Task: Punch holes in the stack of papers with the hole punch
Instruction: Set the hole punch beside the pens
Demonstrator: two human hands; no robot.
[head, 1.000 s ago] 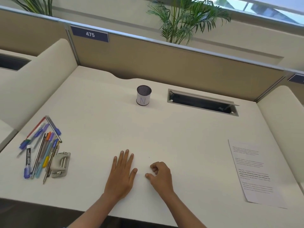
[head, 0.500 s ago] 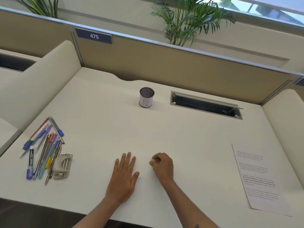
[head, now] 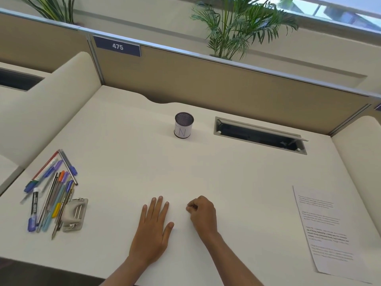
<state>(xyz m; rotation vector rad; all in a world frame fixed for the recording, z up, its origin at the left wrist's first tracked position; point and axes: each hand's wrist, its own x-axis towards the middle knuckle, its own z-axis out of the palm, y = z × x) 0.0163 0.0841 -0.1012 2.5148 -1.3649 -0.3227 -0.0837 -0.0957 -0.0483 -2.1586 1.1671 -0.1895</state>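
The printed papers (head: 327, 234) lie flat at the desk's right side, far from both hands. A grey metal hole punch (head: 74, 214) rests at the left, beside the pens. My left hand (head: 153, 230) lies flat on the desk near the front edge, palm down, fingers spread, holding nothing. My right hand (head: 203, 214) rests just to its right, fingers curled into a loose fist with nothing in it. Both hands sit roughly midway between punch and papers.
Several pens and markers (head: 50, 190) lie in a loose pile at the left. A mesh pen cup (head: 184, 125) stands at the back centre, next to an open cable slot (head: 259, 135). Partition walls (head: 206, 83) enclose the white desk (head: 206, 178).
My right hand has curled a little tighter and shifted slightly forward. The view has drifted, so everything sits a bit further right in the frame. My left hand stays flat.
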